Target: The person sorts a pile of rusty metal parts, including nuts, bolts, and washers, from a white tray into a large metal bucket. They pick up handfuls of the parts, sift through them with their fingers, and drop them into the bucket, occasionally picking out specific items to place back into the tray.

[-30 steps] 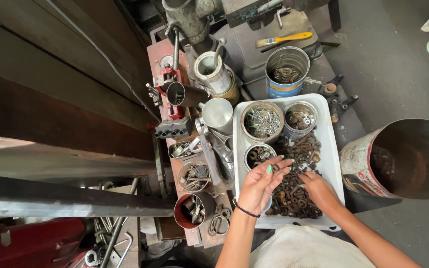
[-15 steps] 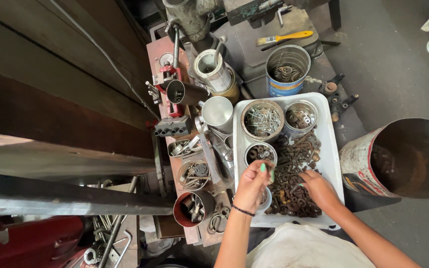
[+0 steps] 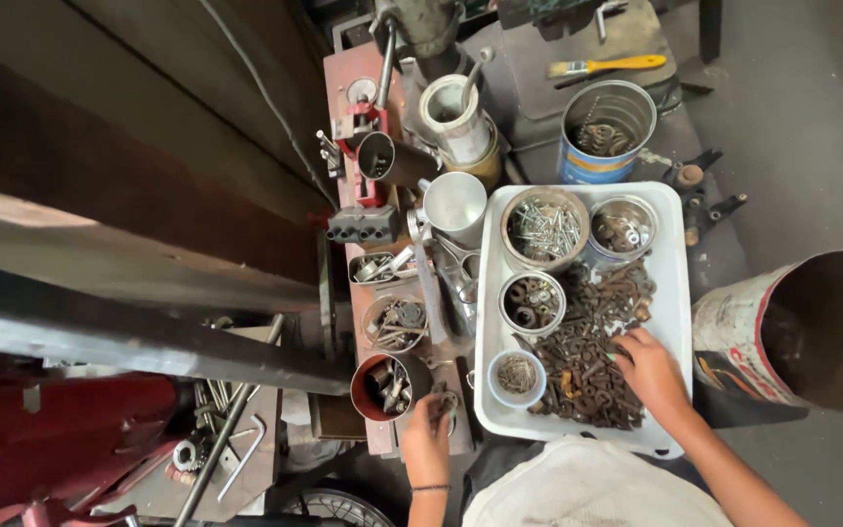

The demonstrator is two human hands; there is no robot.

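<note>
My right hand (image 3: 648, 369) rests with its fingers spread on a heap of rusty hooks and bolts (image 3: 582, 342) in a white tray (image 3: 672, 249). My left hand (image 3: 428, 431) is off the tray, over the narrow bench to its left, with its fingertips bunched over a small pile of metal bits (image 3: 447, 403) beside a red can of parts (image 3: 382, 385). Whether it holds a piece is hidden. In the tray stand a bowl of bright screws (image 3: 544, 226), a tin of washers (image 3: 622, 226), a tin of dark rings (image 3: 531, 301) and a small bowl (image 3: 516, 374).
A big rusty open drum (image 3: 812, 332) stands right of the tray. Behind it are a blue tin of scrap (image 3: 605, 132) and a yellow-handled brush (image 3: 607, 66). The bench holds a metal mug (image 3: 456, 205), small parts tins (image 3: 395, 322) and a red tool. Dark steel beams run along the left.
My left hand has left the tray's rusty pile and moved down and left to the bench by the red can. My right hand has stayed on the pile.
</note>
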